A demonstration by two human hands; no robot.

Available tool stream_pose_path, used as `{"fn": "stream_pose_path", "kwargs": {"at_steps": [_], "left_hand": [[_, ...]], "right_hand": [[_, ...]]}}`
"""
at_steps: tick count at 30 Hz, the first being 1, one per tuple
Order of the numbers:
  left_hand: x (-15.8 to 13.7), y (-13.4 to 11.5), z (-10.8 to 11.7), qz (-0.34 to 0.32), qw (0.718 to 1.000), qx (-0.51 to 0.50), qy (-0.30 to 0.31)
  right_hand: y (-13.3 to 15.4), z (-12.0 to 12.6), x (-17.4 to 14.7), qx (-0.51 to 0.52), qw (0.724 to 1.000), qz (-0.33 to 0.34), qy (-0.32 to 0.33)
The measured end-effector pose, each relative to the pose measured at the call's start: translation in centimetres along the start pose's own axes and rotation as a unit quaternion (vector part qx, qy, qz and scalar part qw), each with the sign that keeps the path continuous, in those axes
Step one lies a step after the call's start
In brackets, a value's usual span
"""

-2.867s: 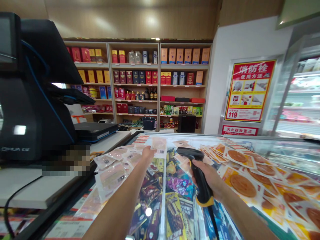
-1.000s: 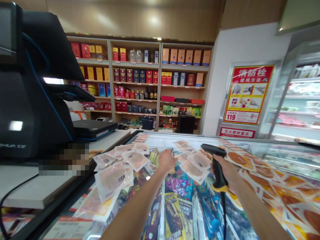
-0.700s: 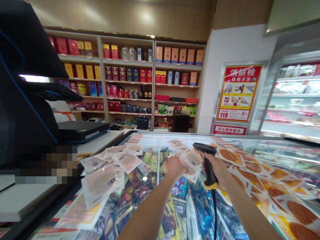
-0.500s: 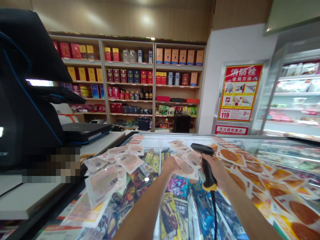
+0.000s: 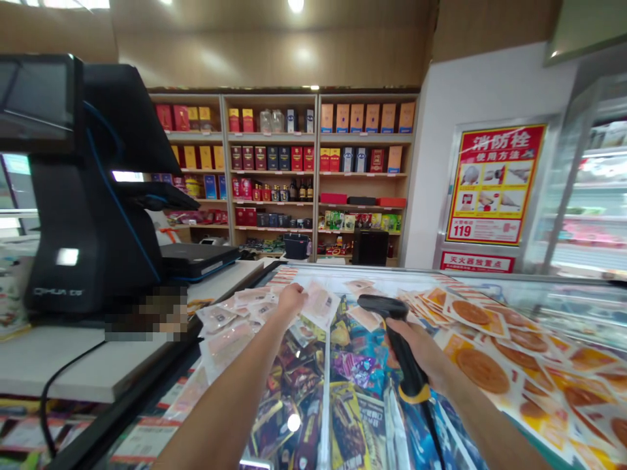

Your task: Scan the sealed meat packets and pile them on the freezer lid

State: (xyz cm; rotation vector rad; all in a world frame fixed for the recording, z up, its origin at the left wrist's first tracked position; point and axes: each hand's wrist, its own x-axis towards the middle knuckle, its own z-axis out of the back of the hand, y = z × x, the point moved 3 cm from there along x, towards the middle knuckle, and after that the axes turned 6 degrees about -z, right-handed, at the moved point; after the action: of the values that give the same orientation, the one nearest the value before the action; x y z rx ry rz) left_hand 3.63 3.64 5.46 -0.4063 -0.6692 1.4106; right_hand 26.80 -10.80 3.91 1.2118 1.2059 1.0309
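My left hand [image 5: 292, 299] pinches the edge of a flat, clear plastic packet [image 5: 321, 307] with pale contents. It is over the glass top of a freezer [image 5: 326, 391], near the left pile of similar packets [image 5: 223, 346]. My right hand [image 5: 416, 336] is wrapped around the handle of a black and yellow barcode scanner [image 5: 404, 352]. The scanner's head points left, toward the packet, and its cable hangs down toward me. Beneath the scanner head lies another clear packet [image 5: 365, 318]. One more packet [image 5: 359, 285] rests farther back.
On the right, many packets with round orange-brown pieces [image 5: 482, 369] cover the glass. Wrapped ice creams [image 5: 350, 418] show below it. A black checkout terminal [image 5: 98, 241] stands on the left counter [image 5: 93, 365]. Shelves of boxed goods [image 5: 269, 156] line the back wall.
My left hand has moved left from the middle packets toward the left pile, carrying a clear packet. My right hand still holds the scanner. The view has turned slightly left.
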Motion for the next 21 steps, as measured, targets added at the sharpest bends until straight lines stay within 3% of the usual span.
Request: {"fn": "stream_pose_path", "kwargs": {"at_steps": [6,13,21], "left_hand": [[0.1,0.2,2.9,-0.022,0.998,0.044,-0.034],[-0.2,-0.2,3.5,-0.036,0.995,0.073,-0.051],[0.4,1.4,5.3,0.032,0.991,0.076,-0.105]], "right_hand": [[0.3,-1.2,-1.1,-0.049,0.997,0.009,0.051],[0.7,-2.1,-1.8,-0.074,0.994,0.020,0.081],[0.6,-1.4,-1.3,-0.053,0.997,0.011,0.050]]}}
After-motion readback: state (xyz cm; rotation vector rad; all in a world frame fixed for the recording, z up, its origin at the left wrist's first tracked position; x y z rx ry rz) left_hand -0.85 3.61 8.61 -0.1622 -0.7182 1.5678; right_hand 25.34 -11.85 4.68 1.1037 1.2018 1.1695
